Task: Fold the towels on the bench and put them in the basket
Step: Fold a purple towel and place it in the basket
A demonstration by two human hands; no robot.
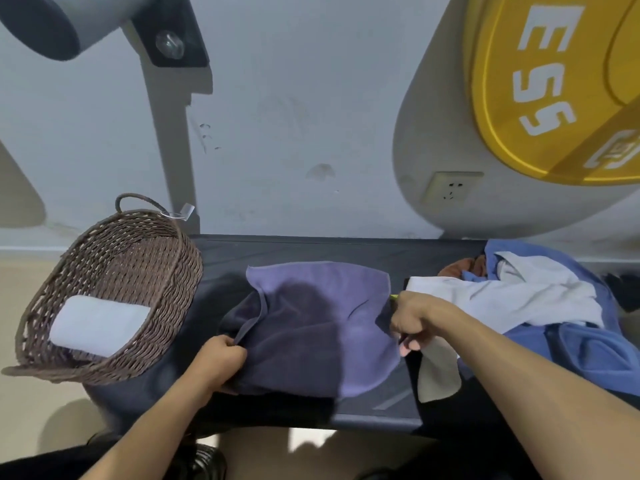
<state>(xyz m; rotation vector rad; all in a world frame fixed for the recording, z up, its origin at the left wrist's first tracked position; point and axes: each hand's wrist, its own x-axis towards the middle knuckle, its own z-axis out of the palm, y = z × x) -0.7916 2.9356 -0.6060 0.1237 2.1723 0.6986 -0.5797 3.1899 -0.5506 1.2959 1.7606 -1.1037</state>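
Note:
A purple towel (322, 327) lies spread on the dark bench (311, 249) in front of me. My left hand (218, 362) pinches its near left edge, where a corner is turned over. My right hand (414, 320) grips its right edge with curled fingers. A brown wicker basket (114, 244) stands at the bench's left end and holds one folded white towel (98, 323). To the right lies a pile of unfolded towels: a white one (512, 296), blue ones (588, 355) and a brown one (460, 266).
A grey wall rises directly behind the bench, with a socket (452, 192) and a large yellow sign (554, 84) at upper right. A grey cylinder on a dark bracket (166, 39) juts out at upper left. Beige floor shows left of the basket.

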